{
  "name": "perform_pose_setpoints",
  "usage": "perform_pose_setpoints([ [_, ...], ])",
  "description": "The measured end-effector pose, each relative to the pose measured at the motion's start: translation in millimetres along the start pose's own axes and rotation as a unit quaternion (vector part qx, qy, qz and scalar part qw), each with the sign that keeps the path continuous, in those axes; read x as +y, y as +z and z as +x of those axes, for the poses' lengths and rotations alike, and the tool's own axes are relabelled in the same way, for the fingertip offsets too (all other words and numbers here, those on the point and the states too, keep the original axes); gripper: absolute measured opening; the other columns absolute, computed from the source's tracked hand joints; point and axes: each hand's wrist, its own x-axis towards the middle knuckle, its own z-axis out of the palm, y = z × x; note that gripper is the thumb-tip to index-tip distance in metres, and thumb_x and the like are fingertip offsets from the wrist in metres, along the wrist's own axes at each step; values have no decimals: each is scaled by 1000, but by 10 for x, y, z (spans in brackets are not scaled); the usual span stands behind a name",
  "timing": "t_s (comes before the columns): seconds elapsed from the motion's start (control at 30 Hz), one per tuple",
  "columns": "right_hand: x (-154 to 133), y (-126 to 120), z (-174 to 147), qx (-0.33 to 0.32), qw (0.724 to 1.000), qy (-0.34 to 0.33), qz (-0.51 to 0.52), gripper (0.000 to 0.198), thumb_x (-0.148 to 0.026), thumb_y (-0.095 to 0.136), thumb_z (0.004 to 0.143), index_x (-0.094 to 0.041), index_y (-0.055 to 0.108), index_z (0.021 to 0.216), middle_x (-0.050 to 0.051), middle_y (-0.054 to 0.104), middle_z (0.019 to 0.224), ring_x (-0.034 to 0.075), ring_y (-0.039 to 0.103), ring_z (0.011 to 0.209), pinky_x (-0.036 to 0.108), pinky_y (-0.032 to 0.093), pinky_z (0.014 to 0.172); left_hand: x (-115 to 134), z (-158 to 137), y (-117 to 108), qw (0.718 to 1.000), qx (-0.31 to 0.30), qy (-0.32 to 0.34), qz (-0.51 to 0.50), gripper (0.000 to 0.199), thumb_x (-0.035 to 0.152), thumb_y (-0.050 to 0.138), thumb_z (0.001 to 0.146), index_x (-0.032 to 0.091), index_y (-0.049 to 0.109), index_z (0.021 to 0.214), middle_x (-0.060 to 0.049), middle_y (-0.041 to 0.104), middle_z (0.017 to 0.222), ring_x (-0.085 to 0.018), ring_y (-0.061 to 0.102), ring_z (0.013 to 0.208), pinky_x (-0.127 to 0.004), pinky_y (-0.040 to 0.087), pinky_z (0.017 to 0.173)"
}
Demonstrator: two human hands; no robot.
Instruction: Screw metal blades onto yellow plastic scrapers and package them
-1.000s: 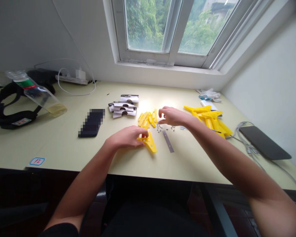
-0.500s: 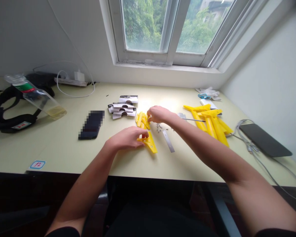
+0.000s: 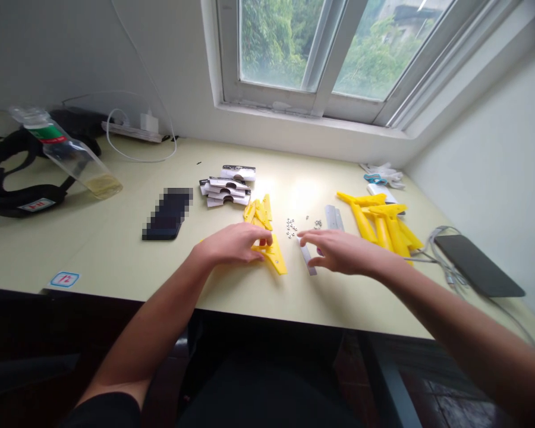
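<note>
My left hand (image 3: pixel 238 244) is closed around a yellow plastic scraper handle (image 3: pixel 276 257), whose wide flat end points toward the desk's front edge. Over a thin metal blade (image 3: pixel 307 258) hovers my right hand (image 3: pixel 339 251), thumb and fingers apart; I cannot tell whether its fingertips touch the blade. Small nuts (image 3: pixel 290 227) lie loose just beyond it, with more small metal hardware (image 3: pixel 317 224) to their right. Flat yellow plates (image 3: pixel 261 212) are heaped past my left hand. More metal blades (image 3: pixel 334 217) lie behind my right hand.
Yellow handles (image 3: pixel 378 223) are piled at the right, beside a dark tablet-like slab (image 3: pixel 479 264) and grey cables. White-and-black cardboard sleeves (image 3: pixel 227 191) are stacked at the back. To the left are a phone (image 3: pixel 167 215), a tilted bottle (image 3: pixel 71 157) and a black headband (image 3: pixel 22 199).
My right hand has moved from the heap of yellow plates rightward and closer, to above the metal blade, and its fingers have spread. My left hand keeps its hold. The view has shifted slightly.
</note>
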Motion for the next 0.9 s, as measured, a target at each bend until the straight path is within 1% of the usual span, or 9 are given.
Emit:
perform_pose_setpoints([
  [0.07, -84, 159, -195, 4, 1000, 2, 2, 29, -27, 55, 88, -23, 64, 114, 9, 64, 120, 22, 65, 97, 33, 50, 81, 9, 3, -1, 1000, -2, -4, -2, 19, 26, 64, 82, 22, 63, 100, -2, 69, 101, -18, 62, 89, -27, 41, 74],
  [0.13, -181, 284, -346, 10, 1000, -3, 7, 28, -22, 49, 89, -24, 65, 112, 8, 64, 121, 20, 66, 93, 31, 51, 79, 14, 11, 2, 1000, -6, -8, -1, 19, 25, 64, 82, 22, 64, 100, -2, 69, 101, -18, 61, 89, -27, 41, 74],
  [0.27, -341, 419, -566, 13, 1000, 6, 5, 26, -22, 44, 92, -24, 65, 108, 7, 61, 125, 17, 68, 85, 29, 51, 71, 6, 31, 15, 1000, -12, -10, 2, 17, 25, 65, 80, 22, 64, 97, -1, 68, 98, -18, 60, 87, -26, 40, 71],
  [0.4, -415, 473, -678, 13, 1000, 17, 23, 24, -26, 45, 93, -25, 61, 111, 8, 57, 130, 16, 68, 77, 30, 51, 66, -4, 45, 24, 1000, -13, -15, -5, 16, 26, 65, 80, 23, 63, 96, 0, 68, 96, -17, 59, 86, -27, 40, 72],
  [0.47, -422, 482, -698, 15, 999, 29, 28, 24, -30, 44, 94, -26, 61, 110, 9, 50, 139, 15, 67, 73, 31, 51, 64, -4, 49, 24, 1000, -16, -18, -10, 17, 27, 65, 80, 23, 64, 97, 0, 68, 96, -17, 59, 85, -27, 41, 72],
  [0.57, -427, 480, -719, 5, 999, 43, 22, 23, -35, 47, 92, -26, 60, 109, 10, 40, 149, 17, 68, 75, 34, 52, 65, 0, 51, 24, 999, -18, -22, -14, 20, 27, 64, 80, 22, 64, 100, -1, 68, 97, -17, 60, 86, -27, 42, 74],
  [0.63, -445, 474, -741, -3, 999, 44, 23, 25, -37, 50, 91, -26, 59, 111, 11, 39, 150, 18, 68, 75, 35, 52, 66, 6, 53, 21, 999, -21, -24, -14, 21, 27, 64, 81, 22, 65, 101, -1, 68, 97, -17, 60, 86, -27, 42, 75],
  [0.8, -539, 497, -810, -12, 999, 45, 28, 34, -51, 54, 87, -28, 58, 111, 10, 36, 152, 15, 65, 63, 35, 51, 62, 26, 66, 11, 999, -25, -26, -8, 21, 29, 64, 81, 22, 65, 101, -2, 68, 97, -18, 60, 87, -28, 43, 77],
  [0.9, -577, 539, -819, -3, 999, 50, 9, 36, -51, 62, 82, -27, 57, 108, 10, 35, 151, 15, 64, 62, 33, 49, 56, 33, 71, 9, 999, -26, -27, -9, 21, 30, 64, 82, 21, 65, 100, -2, 68, 97, -17, 60, 87, -28, 43, 76],
])
